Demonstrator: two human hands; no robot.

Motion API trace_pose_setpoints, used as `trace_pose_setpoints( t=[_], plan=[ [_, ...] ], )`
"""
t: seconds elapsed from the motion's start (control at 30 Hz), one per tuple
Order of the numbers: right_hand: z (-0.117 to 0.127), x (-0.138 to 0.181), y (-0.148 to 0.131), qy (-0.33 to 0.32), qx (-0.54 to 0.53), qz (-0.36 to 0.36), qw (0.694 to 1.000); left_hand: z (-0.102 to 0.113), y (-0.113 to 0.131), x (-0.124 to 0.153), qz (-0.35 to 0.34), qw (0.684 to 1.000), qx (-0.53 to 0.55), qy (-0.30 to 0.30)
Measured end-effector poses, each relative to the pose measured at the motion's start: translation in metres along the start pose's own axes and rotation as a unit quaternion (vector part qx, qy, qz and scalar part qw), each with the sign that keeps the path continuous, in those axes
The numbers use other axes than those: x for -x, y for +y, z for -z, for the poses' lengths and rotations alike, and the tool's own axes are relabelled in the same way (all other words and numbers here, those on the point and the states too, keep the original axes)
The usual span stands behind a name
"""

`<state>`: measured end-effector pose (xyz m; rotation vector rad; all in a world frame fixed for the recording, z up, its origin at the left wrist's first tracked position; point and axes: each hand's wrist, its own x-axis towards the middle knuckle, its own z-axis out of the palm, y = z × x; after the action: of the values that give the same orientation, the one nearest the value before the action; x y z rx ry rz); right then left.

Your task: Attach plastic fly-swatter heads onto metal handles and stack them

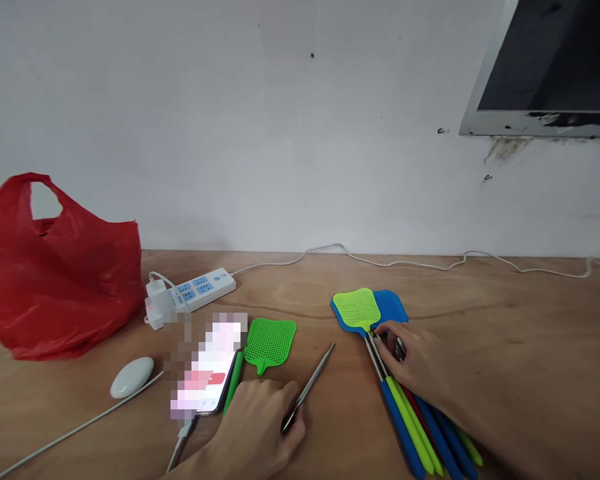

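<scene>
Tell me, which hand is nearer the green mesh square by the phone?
Left. The left hand is just on the near side of the green mesh square; the right hand is farther off to its right, by the lime mesh head.

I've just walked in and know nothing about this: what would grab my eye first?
Probably the big red plastic bag, standing at the far left of the table. Next come the bright fly swatters on the right, lime and blue heads overlapping, with the right fingers at them. Nearer the middle, a green swatter head lies flat, just beyond the left fingers, which hold a slim silver rod.
</scene>
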<state>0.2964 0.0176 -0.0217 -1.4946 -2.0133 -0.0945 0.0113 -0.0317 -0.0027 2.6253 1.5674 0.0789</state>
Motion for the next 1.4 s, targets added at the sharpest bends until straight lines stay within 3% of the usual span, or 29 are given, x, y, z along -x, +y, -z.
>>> trace_pose_setpoints(
  t=[0.33, 1.07, 1.4],
  plan=[
    [0.001, 0.002, -0.004, -0.085, 0.016, 0.015, 0.996, -0.012, -0.005, -0.001, -0.043, 0.995, 0.088, -0.003],
    [0.002, 0.005, -0.014, -0.088, 0.080, -0.003, 0.993, -0.005, -0.004, -0.002, -0.105, 0.980, 0.169, 0.012],
    [0.009, 0.003, -0.018, -0.112, 0.072, -0.023, 0.991, -0.003, -0.004, -0.002, -0.144, 0.971, 0.183, 0.058]
  ],
)
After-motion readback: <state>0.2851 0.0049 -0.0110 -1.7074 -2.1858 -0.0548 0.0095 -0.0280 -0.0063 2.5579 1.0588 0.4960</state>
